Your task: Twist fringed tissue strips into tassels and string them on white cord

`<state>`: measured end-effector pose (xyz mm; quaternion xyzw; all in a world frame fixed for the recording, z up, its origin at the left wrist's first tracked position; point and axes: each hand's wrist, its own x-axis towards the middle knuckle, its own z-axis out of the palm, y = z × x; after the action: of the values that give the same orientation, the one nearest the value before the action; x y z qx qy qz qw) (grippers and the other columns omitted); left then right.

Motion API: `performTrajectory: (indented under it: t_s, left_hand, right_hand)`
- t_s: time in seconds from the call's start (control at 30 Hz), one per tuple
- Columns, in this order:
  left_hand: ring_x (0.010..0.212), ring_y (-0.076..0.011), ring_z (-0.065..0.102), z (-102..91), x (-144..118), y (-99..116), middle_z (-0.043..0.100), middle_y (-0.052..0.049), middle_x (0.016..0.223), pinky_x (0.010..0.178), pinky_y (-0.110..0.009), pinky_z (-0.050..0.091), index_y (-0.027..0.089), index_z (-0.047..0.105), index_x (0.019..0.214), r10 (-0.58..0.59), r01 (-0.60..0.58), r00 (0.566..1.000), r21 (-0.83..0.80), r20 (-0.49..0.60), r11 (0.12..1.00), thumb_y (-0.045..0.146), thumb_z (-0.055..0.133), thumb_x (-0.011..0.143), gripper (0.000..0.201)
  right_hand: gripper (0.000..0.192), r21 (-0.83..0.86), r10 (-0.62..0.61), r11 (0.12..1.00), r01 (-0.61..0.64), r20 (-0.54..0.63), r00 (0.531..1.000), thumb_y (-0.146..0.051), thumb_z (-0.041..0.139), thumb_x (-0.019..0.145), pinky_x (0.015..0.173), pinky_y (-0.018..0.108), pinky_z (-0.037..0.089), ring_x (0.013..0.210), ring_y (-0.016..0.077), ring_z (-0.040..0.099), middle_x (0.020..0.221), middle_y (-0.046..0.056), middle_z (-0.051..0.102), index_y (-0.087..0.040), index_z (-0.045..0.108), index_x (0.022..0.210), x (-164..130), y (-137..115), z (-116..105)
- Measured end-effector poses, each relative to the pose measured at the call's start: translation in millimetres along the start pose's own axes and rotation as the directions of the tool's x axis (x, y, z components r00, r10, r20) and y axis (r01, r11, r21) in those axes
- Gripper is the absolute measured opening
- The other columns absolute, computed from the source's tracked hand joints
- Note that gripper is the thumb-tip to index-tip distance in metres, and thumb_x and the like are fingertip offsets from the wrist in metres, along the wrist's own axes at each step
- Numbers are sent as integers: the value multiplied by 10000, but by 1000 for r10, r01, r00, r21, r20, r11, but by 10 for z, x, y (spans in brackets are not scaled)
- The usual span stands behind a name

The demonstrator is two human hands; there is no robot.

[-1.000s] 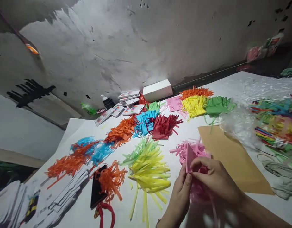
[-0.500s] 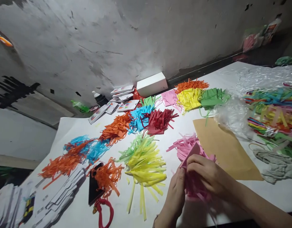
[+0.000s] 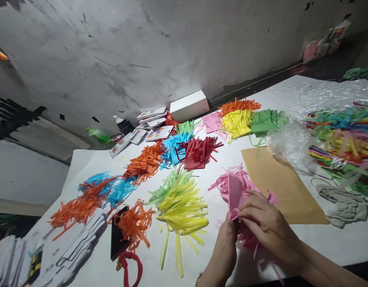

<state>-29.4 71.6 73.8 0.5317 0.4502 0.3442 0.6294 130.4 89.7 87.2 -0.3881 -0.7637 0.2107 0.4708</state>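
My left hand (image 3: pixel 224 249) and my right hand (image 3: pixel 266 225) meet at the lower middle, both pinching a folded pink paper piece (image 3: pixel 235 193) whose fringe strips hang down between the fingers. Right behind it lies a pile of pink fringed paper (image 3: pixel 228 180) on the white table (image 3: pixel 91 159). A yellow and light green fringe pile (image 3: pixel 180 203) sits just left of my left hand.
Orange (image 3: pixel 144 161), blue (image 3: pixel 174 149), dark red (image 3: pixel 200 151), yellow (image 3: pixel 236 123) and green (image 3: pixel 266 121) fringe piles spread across the table. A brown paper sheet (image 3: pixel 279 187) lies to the right, beside clear plastic with colored strips (image 3: pixel 342 147). A black phone (image 3: pixel 118 235), white box (image 3: pixel 188 105) and cards (image 3: pixel 154 115) sit farther off.
The pink piece has been turned in my fingers and now shows a broader flat face; my hands stayed together at nearly the same spot. The view shifted slightly.
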Motion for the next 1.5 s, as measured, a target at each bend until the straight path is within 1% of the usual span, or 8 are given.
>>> performTrajectory:
  t_s: [0.27, 0.4, 0.63, 0.73, 0.83, 1.03, 1.27, 1.5]
  left_hand:
    - [1269, -325, 545, -26, -28, 66, 661, -144, 1322, 1154, -483, 361, 185, 638, 1337, 22, -11, 997, 147, -70, 989, 643, 431, 972, 621]
    - [1347, -316, 499, -30, -4, 51, 648, -120, 1364, 1166, -447, 356, 194, 642, 1339, 3, 10, 995, 134, -96, 991, 591, 484, 974, 562]
    - [1025, -253, 644, -97, 59, 158, 732, -79, 1163, 935, -344, 483, 199, 688, 1214, 126, -117, 992, 199, -33, 973, 458, 439, 1031, 403]
    - [891, -217, 623, -124, 60, 173, 730, -59, 989, 805, -296, 474, 187, 696, 1107, 141, -118, 988, 291, -61, 949, 395, 408, 1046, 361]
    - [778, -191, 578, -147, 48, 160, 690, -43, 871, 713, -273, 439, 184, 665, 995, 177, -127, 981, 421, -83, 898, 329, 375, 1045, 329]
    - [738, -197, 580, -158, 40, 169, 697, -64, 855, 690, -288, 423, 200, 611, 927, 223, -130, 972, 615, -76, 778, 290, 358, 1032, 289]
    - [787, -245, 653, -187, 39, 232, 742, -103, 908, 691, -317, 445, 191, 650, 1134, 282, -185, 959, 778, 11, 600, 199, 386, 983, 304]
    - [792, -223, 644, -231, 25, 298, 737, -88, 917, 693, -300, 440, 192, 665, 1069, 235, -151, 972, 700, -25, 698, 258, 357, 1019, 319]
  right_hand:
    - [194, 243, 260, 931, -271, 79, 963, -73, 615, 833, 1102, 511, 433, 798, 184, 667, 770, -1, 654, -215, 661, 710, 72, 80, -33]
    - [182, 275, 316, 895, -351, 165, 934, -76, 639, 794, 773, 310, 581, 766, 174, 686, 785, 11, 677, -203, 661, 666, 115, 92, -73]
    - [192, 302, 294, 861, -409, 361, 885, -172, 634, 907, 676, 248, 560, 749, 164, 703, 827, 19, 721, -202, 724, 740, 307, 43, -269]
    - [188, 206, 262, 922, -328, 291, 920, -196, 591, 953, 731, 281, 548, 806, 178, 679, 864, 29, 706, -207, 695, 796, 327, 16, -314]
    - [197, -33, 8, 999, -4, 111, 994, -149, 503, 991, 780, 330, 542, 859, 200, 651, 910, 60, 689, -194, 674, 903, 290, 11, -300]
    - [223, -357, -314, 874, 330, 103, 944, -79, 484, 983, 855, 411, 534, 957, 259, 640, 1023, 137, 686, -98, 612, 1164, 201, 58, -195]
    - [256, -309, -228, 914, 262, 142, 963, -103, 433, 1004, 757, 401, 528, 849, 243, 632, 919, 107, 679, -134, 677, 1070, 255, 48, -307]
    - [130, -20, 29, 999, -26, 153, 988, -147, 566, 967, 741, 262, 536, 826, 163, 669, 922, 15, 700, -231, 629, 1045, 286, -22, -465]
